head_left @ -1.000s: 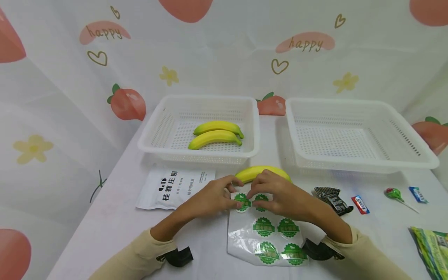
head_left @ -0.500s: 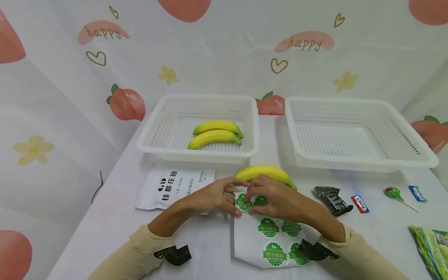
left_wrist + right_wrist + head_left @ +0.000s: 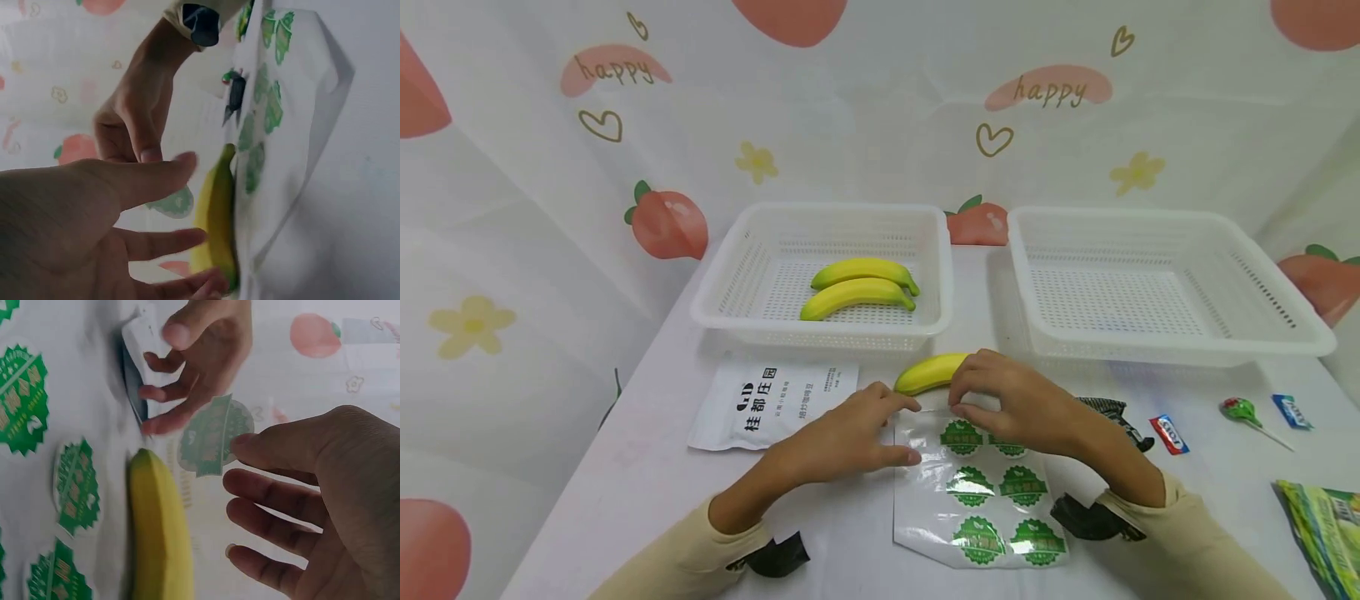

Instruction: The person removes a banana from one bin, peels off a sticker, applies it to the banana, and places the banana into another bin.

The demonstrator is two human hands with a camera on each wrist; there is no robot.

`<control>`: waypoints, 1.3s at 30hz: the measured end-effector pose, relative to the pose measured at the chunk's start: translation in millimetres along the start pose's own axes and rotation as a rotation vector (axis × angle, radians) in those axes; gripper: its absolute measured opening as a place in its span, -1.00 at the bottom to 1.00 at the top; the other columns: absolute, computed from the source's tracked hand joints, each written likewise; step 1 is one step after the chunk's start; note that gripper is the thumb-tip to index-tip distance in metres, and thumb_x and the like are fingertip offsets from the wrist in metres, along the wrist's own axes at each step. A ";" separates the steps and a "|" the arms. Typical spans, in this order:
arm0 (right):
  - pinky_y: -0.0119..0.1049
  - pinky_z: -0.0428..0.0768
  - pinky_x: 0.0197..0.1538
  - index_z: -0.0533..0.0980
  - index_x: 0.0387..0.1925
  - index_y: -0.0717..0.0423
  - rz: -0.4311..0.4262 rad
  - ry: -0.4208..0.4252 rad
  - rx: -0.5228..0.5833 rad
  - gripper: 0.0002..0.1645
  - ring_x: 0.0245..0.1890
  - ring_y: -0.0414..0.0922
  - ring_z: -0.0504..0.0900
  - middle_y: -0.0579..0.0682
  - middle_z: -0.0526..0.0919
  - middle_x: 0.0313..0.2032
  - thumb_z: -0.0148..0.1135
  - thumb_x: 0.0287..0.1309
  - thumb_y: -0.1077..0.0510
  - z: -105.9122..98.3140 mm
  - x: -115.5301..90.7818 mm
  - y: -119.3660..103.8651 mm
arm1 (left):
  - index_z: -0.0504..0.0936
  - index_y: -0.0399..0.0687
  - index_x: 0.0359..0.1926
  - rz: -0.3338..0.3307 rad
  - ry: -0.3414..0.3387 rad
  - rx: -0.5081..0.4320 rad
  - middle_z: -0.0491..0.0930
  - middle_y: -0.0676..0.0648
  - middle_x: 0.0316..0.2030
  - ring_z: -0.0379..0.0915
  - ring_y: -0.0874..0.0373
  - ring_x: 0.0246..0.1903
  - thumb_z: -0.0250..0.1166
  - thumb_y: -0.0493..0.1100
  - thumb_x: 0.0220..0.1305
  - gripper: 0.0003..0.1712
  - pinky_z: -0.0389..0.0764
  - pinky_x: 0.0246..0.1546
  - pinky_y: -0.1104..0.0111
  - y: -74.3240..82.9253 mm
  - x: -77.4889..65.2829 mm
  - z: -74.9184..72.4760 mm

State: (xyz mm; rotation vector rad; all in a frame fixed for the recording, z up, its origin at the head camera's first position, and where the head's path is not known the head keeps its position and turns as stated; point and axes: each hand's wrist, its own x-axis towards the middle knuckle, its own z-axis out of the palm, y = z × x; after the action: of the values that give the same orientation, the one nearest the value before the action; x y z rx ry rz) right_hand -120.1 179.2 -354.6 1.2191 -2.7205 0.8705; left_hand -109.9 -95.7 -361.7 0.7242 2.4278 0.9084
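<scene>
My right hand (image 3: 1011,400) pinches a round clear sticker (image 3: 209,437) with green print by its edge, between thumb and forefinger. The sticker is held up off the sheet, near the yellow banana (image 3: 925,374); in the head view the right hand hides it. My left hand (image 3: 842,433) holds nothing, its fingers and thumb spread apart at the left edge of the sticker sheet (image 3: 925,508). That white glossy sheet lies below the banana with several green stickers on it. The right hand covers the banana's right end in the head view.
A white basket (image 3: 820,329) with two bananas (image 3: 861,293) stands behind, with a second white basket (image 3: 1172,346) to its right. A white pouch (image 3: 775,404) lies left. Rightward are a black wrapper (image 3: 1116,417), small candies (image 3: 1169,435), a lollipop (image 3: 1240,408) and a green-yellow packet (image 3: 1326,533).
Both hands were together at the sheet's top edge, fingers on a sticker. The right hand has moved right and up with the sticker; the left has let go and spread. The sheet shifted slightly.
</scene>
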 end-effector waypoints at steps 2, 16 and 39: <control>-0.15 0.69 0.10 0.70 -0.21 -0.12 -0.022 0.041 -0.021 -0.78 -0.02 -0.26 0.59 -0.30 0.66 -0.11 0.49 0.24 0.29 -5.4 -1.4 0.2 | 0.65 0.09 0.29 -0.014 0.024 -0.001 0.54 0.01 0.11 0.48 0.13 0.01 0.34 0.30 0.43 -0.40 0.57 -0.03 0.20 5.1 -3.5 -1.7; -0.19 0.72 -0.04 0.73 -0.17 -0.06 0.001 0.064 -0.037 -0.83 -0.13 -0.23 0.61 -0.23 0.66 -0.18 0.55 0.22 0.21 -7.9 3.9 -6.2 | 0.78 0.00 -0.11 -0.004 0.191 -0.349 0.75 0.06 -0.24 0.63 0.11 -0.33 0.31 -0.02 0.48 -0.79 0.59 -0.23 0.25 0.4 22.7 -1.7; 0.21 0.64 0.09 0.69 -0.22 0.15 0.465 0.150 0.081 -0.89 0.09 0.21 0.68 0.19 0.73 0.01 0.32 0.42 0.19 -2.2 1.8 34.3 | 0.67 -0.11 0.31 0.197 0.466 0.224 0.70 -0.11 0.22 0.54 -0.11 0.09 0.45 -0.04 0.40 -0.47 0.57 0.03 0.09 4.7 64.0 20.5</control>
State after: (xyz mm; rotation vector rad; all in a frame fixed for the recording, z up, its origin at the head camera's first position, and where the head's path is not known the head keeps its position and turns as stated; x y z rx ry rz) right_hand -145.6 197.4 -368.6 0.4989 -2.9074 1.0674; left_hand -145.7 -44.2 -386.5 0.9303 2.9449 0.9766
